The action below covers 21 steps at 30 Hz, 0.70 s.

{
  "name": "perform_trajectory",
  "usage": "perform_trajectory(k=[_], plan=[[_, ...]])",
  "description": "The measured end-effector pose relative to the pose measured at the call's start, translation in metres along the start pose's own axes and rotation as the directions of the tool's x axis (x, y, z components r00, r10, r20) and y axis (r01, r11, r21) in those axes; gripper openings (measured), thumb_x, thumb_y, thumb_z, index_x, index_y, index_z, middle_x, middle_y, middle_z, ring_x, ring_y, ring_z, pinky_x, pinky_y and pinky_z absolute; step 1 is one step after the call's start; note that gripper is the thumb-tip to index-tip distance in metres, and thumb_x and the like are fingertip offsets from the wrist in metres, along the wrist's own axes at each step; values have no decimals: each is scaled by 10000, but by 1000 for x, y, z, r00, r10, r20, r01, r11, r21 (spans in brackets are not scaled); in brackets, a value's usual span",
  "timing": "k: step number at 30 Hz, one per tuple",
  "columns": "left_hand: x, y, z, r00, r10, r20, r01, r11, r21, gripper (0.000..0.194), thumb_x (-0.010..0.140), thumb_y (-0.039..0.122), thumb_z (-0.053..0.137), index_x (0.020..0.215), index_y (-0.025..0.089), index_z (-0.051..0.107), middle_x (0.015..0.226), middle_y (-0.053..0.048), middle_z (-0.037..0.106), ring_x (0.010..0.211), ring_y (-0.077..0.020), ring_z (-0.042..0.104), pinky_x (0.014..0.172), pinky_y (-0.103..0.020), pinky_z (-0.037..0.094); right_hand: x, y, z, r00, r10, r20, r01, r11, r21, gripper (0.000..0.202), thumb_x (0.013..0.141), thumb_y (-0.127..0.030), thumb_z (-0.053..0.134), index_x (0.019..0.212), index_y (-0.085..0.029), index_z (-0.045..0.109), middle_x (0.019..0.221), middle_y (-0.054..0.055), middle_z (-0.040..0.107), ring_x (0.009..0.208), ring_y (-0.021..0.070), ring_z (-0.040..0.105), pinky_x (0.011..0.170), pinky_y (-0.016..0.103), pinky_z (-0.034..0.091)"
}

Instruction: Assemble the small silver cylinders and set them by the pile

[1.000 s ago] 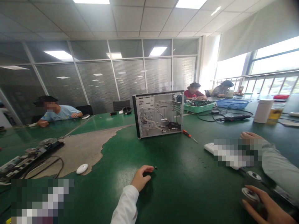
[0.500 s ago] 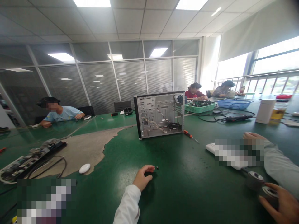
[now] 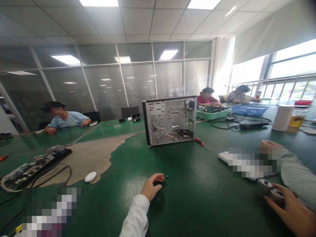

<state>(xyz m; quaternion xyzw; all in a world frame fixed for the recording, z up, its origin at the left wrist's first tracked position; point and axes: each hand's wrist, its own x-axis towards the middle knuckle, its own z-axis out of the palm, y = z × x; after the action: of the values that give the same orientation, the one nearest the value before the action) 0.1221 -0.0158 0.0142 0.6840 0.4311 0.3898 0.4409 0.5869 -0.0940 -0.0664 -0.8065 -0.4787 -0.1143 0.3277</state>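
Note:
My left hand (image 3: pixel 151 187), in a white sleeve, rests on the green table (image 3: pixel 118 204) in the middle foreground. Its fingers are curved and apart, with nothing between thumb and forefinger. Just beyond the fingertips lies a tiny dark round part (image 3: pixel 167 177), not touched; its kind is too small to make out. At the lower right edge my right hand (image 3: pixel 293 207) grips a pair of dark cylinders with paler tops (image 3: pixel 276 197), thumb on the near side. Further off stands an opened computer case (image 3: pixel 170 121), its inside bare but for wires and a fan.
An orange-handled screwdriver (image 3: pixel 203 144) lies beside the case. A co-worker's sleeved arm (image 3: pixel 298 174) rests at right by a blurred white object (image 3: pixel 223 156). A white bottle (image 3: pixel 283 118), baskets (image 3: pixel 214 114), a white disc (image 3: pixel 90 177) and a circuit assembly (image 3: pixel 37 166) are around. Three people sit beyond.
My right hand has moved left and slightly up with the dark cylinders. My left hand and the tiny part stay put; the whole view has shifted slightly.

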Motion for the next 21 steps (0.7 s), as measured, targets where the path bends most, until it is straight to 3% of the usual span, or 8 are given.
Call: perform_trajectory(k=[3, 9, 14, 21], plan=[[0, 0, -1, 1000, 0, 6, 0, 1000, 0, 434, 545, -29, 448, 933, 145, 539, 892, -59, 594, 844, -146, 529, 819, -295, 382, 2, -12, -4, 991, -24, 134, 22, 1000, 14, 517, 617, -500, 348, 1047, -215, 319, 977, 127, 511, 841, 240, 538, 692, 298, 413], [0, 2, -1, 1000, -17, 7, 17, 1000, -4, 426, 552, -24, 457, 928, 158, 545, 895, -52, 596, 853, -149, 528, 817, -294, 381, 7, -30, -3, 985, -44, 165, 39, 999, 35, 531, 634, -494, 350, 1084, -216, 305, 1050, 116, 479, 862, 242, 537, 720, 304, 405], [-1, 2, -1, 1000, -1, 6, 1, 1000, -12, 424, 551, -15, 454, 930, 151, 546, 891, -59, 598, 850, -157, 528, 817, -310, 377, 10, -39, -6, 971, -140, 194, 127, 989, 75, 507, 669, -446, 377, 1100, -188, 304, 1058, 166, 485, 900, 251, 526, 713, 301, 412], [0, 0, -1, 1000, -3, 0, 3, 1000, -28, 426, 551, -19, 450, 930, 153, 543, 892, -60, 592, 846, -155, 528, 815, -310, 381, 0, -34, -2, 979, -197, 58, 197, 980, 6, 580, 699, -406, 345, 1193, -137, 203, 1091, 205, 438, 906, 275, 518, 718, 335, 418]])
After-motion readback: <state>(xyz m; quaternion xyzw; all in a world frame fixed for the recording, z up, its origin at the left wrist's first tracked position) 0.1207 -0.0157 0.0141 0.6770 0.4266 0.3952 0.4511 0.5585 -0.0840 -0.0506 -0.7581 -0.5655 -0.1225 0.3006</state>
